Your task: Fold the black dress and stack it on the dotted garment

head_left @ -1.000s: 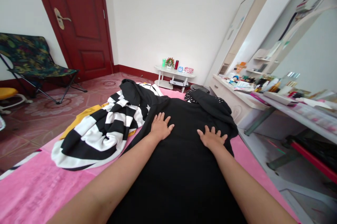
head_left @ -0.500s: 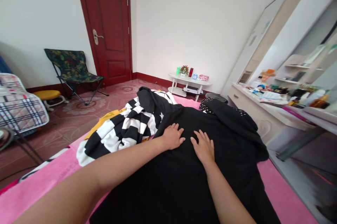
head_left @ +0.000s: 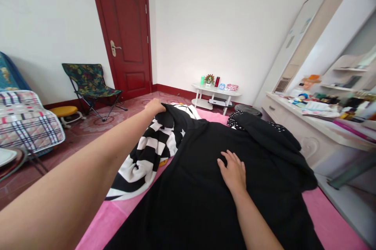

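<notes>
A black long-sleeved top [head_left: 188, 195] lies spread over a pink bed cover [head_left: 108, 216]. Its left-side sleeve [head_left: 183, 118] stretches outward across a black-and-white checked garment [head_left: 151, 144]. At the end of that sleeve, my left hand [head_left: 154, 107] is closed on the fabric; the fingertips are partly hidden. My right hand [head_left: 234, 169] rests flat on the body of the top, fingers stretched out. The other sleeve [head_left: 282, 152] lies folded at the right, beside black cloth with white studs or dots [head_left: 236, 120].
To the right stands a white dresser [head_left: 296, 118] crowded with small items. A small white table [head_left: 216, 90] with a potted plant is by the far wall. A folding chair [head_left: 91, 81], a yellow stool [head_left: 64, 111] and a red door [head_left: 125, 34] are at the left.
My left hand has left the middle of the top, reached forward and left, and taken hold of the sleeve end. My right hand stays flat on the top. The view has shifted slightly.
</notes>
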A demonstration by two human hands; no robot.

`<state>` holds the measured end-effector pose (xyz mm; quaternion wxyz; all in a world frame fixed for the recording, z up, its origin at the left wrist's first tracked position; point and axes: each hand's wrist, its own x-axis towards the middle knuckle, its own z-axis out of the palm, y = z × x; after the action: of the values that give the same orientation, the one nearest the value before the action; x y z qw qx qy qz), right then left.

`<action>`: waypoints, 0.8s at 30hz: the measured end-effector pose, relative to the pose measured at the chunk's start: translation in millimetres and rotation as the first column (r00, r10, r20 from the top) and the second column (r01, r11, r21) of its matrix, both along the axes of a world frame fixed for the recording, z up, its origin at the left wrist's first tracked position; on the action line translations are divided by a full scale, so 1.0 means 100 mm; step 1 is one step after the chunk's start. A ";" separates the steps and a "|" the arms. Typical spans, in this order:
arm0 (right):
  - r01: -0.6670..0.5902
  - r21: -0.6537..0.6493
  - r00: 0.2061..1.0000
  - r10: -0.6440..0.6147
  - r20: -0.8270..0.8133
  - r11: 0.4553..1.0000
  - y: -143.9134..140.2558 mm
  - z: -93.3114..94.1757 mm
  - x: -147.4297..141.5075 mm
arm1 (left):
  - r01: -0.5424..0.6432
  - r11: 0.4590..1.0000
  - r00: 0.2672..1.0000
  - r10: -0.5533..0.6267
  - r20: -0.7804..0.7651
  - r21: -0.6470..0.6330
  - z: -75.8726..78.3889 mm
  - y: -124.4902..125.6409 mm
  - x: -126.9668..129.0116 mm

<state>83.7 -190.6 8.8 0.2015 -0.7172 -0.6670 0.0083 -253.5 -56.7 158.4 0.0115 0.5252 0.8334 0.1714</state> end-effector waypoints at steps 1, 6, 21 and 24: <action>-0.001 0.008 1.000 0.001 0.000 1.000 0.00 0.00 0.00 | 0.021 1.000 1.000 -0.020 0.007 -0.017 -0.02 0.02 -0.03; -0.035 0.097 0.999 0.036 -0.007 0.995 -0.02 0.00 -0.03 | 0.067 0.996 0.997 -0.064 -0.048 0.057 0.09 0.04 0.09; -0.568 0.347 0.797 0.603 0.008 0.746 -0.31 0.14 -0.18 | 0.987 -0.140 -0.087 -0.885 -0.457 0.083 0.01 -1.50 1.56; -0.548 0.348 0.809 0.587 -0.009 0.761 -0.29 0.11 -0.20 | 0.980 0.165 0.188 -0.952 -0.242 0.112 -0.39 -1.73 1.19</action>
<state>64.1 -219.8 19.9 0.3448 -0.4354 -0.8316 -0.0002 -134.1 -229.3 119.0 0.0056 0.9399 0.2807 0.1942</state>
